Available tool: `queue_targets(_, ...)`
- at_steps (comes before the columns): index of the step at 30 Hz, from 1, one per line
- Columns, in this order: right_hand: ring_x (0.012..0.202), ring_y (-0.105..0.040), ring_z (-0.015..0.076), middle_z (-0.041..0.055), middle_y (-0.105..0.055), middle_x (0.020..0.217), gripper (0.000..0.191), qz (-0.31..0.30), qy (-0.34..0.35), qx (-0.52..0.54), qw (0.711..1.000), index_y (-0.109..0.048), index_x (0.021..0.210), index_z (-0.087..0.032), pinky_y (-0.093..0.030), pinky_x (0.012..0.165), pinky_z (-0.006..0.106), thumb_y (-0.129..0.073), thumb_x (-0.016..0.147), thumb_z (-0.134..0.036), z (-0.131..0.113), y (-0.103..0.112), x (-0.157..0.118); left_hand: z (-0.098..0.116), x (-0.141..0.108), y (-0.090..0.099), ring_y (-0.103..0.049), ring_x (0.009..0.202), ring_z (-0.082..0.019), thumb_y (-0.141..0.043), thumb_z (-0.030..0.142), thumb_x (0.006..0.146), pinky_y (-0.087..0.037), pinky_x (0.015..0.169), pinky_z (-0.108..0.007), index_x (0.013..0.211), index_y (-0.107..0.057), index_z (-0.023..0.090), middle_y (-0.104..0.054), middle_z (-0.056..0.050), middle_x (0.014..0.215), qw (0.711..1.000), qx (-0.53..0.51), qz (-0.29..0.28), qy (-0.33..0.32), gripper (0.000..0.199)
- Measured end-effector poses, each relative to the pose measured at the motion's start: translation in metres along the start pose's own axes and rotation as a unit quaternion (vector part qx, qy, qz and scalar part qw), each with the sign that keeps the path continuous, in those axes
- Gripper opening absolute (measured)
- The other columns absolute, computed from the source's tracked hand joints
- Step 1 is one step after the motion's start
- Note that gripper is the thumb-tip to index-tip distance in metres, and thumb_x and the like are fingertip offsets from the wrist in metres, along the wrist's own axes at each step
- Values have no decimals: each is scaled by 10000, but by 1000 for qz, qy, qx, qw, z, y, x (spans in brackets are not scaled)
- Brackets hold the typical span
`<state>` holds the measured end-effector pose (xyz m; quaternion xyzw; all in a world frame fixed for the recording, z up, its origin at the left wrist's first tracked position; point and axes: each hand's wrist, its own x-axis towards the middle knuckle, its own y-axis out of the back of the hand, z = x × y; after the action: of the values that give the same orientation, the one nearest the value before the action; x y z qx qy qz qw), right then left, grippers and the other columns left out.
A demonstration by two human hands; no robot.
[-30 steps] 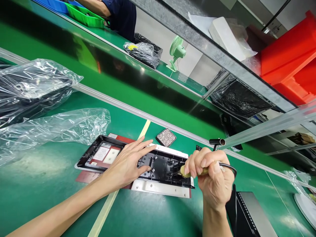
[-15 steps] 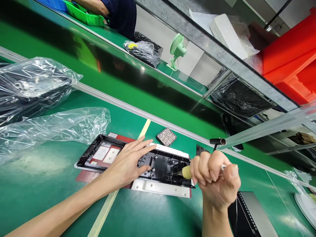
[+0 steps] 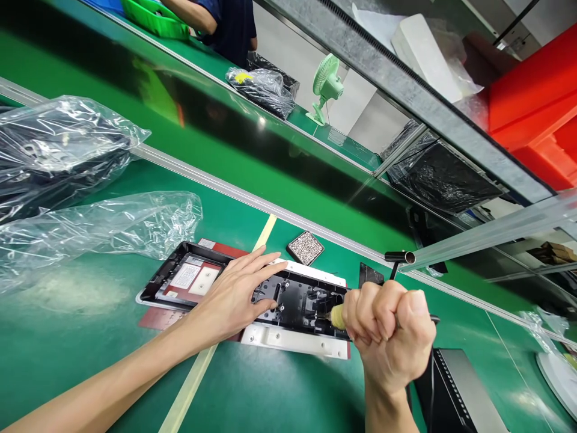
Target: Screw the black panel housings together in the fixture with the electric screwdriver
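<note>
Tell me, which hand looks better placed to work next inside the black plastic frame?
Probably the right hand: its grip holds the yellow-handled tool, which points into the black plastic frame. The left hand lies spread across it, holding no tool.

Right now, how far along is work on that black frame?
The black frame looks placed, lying along a white strip. The left hand lies on it; the right hand holds a yellow-handled tool to it. That spot looks unfinished; beyond that I can't tell.

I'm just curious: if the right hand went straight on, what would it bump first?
Probably the inside of the black frame, where the yellow-handled tool in the right hand points; depth is unclear, they may touch.
</note>
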<state>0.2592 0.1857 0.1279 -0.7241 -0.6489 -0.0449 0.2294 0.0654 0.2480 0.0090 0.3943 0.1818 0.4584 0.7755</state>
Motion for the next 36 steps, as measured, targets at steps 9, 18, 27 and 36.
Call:
queue_targets(9,404,-280,75,-51,-300,475,485,10,-6,-2,1000,-390,540,-207,-255,358,205,-388,1014,-312,1,-3,-1,0,0,0,-299,1549,-312,-713,328,868,-319,1235,-540,1495,-468,388,-400,40,1641,1000,1,-3,0,676)
queue_targets(18,413,-302,76,-46,-321,470,490,-45,-14,-22,999,-399,547,-200,-273,387,217,-410,1015,-349,-1,-2,0,-1,0,-1,-316,1541,-312,-709,332,872,-326,1230,-539,1499,-460,395,-410,40,1635,1000,3,4,-7,678)
queue_targets(27,445,-421,111,-38,-399,541,383,-204,-27,21,978,-539,660,-206,-460,426,273,-460,999,-364,-4,23,7,-4,0,-3,-318,1541,-314,-706,342,874,-329,1227,-546,1500,-454,402,-411,43,1634,1000,5,7,-11,677)
queue_targets(36,366,-296,75,-61,-338,477,494,21,65,-34,997,-467,606,-206,-339,340,212,-378,1047,-408,-15,14,18,-1,-1,1,-290,1552,-321,-702,340,877,-318,1234,-556,1500,-456,398,-394,47,1643,1000,6,-8,0,673)
